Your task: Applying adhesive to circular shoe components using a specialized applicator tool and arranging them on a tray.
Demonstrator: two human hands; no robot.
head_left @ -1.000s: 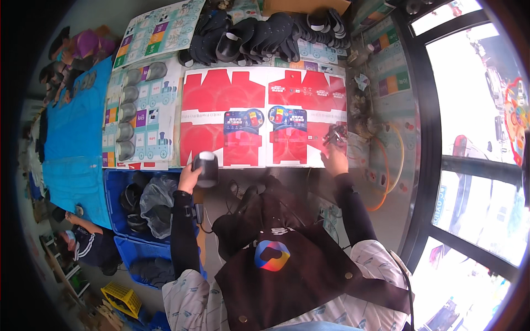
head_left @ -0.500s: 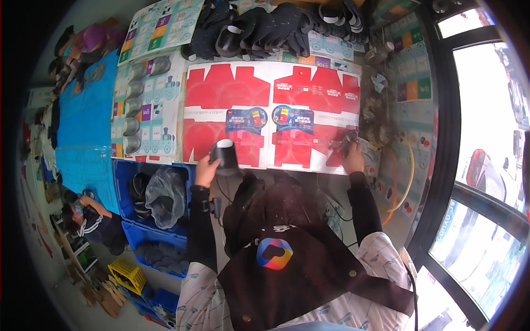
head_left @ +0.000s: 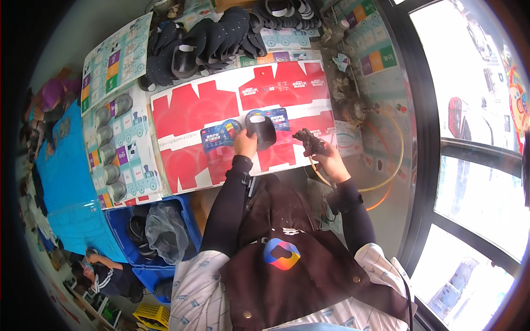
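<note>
My left hand (head_left: pixel 244 144) grips a black curved shoe part (head_left: pixel 266 137) with a white patch at its top, held over the middle of the table. To its right, my right hand (head_left: pixel 331 163) is wrapped round a dark, crusted spray gun (head_left: pixel 310 142). The gun's nozzle end points left, towards the shoe part, with a gap between them. A yellowish hose (head_left: pixel 399 157) loops away to the right of the gun. Beneath both hands lies a sheet printed with red flat box shapes (head_left: pixel 193 107); the held things cover part of it.
A heap of black shoe parts (head_left: pixel 221 36) lies along the table's far side. Several grey curved pieces (head_left: pixel 105 135) line the left side. Lower left stands a blue crate (head_left: pixel 122 220) with a clear plastic bag (head_left: pixel 168 231). Another person (head_left: pixel 102 273) sits by a blue-covered table (head_left: pixel 74 182).
My left hand has carried the shoe part from the table's near edge in over the sheet. My right hand has brought the spray gun inward from the right edge. The view has shifted.
</note>
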